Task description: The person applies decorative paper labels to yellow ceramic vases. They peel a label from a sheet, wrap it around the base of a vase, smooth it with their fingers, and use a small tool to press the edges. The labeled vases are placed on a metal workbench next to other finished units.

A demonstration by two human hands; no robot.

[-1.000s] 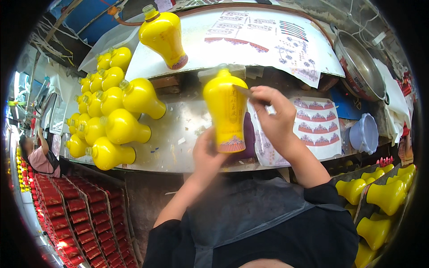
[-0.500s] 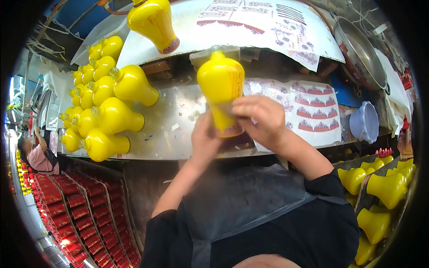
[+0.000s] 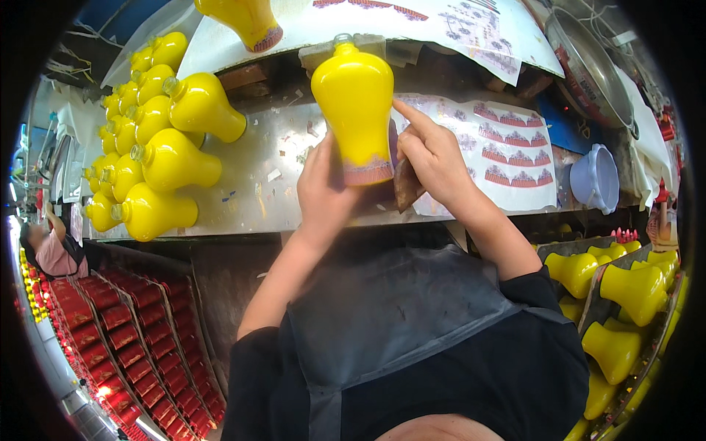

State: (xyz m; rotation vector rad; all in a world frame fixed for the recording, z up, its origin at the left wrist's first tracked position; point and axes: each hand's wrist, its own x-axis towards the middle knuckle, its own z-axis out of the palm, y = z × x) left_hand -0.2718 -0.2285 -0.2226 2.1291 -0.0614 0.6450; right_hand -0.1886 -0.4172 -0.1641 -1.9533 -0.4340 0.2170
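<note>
A glossy yellow glass bottle [image 3: 353,92] with a clear neck stands upright before me, wide at the shoulder and narrow toward the foot. Around its foot runs a reddish-purple patterned band [image 3: 368,172]. My left hand [image 3: 321,180] grips the lower left side, its fingers partly hidden behind the bottle. On the right, the index finger of my right hand [image 3: 434,154] touches the bottle's side. The other fingers of that hand are curled round a brown, flat, wedge-shaped piece [image 3: 406,184], whose point hangs below them.
Several yellow bottles [image 3: 176,162] lie on the metal table [image 3: 257,184] to the left. Another bottle [image 3: 246,22] stands on the white board behind. Patterned decal sheets [image 3: 515,154] and a pale blue bucket [image 3: 594,180] are at right. Red racks [image 3: 132,338] fill the lower left.
The bottle has turned, so the lettering on its side is out of sight and the foot band shows more. My right hand has shifted, and the brown piece now shows below it.
</note>
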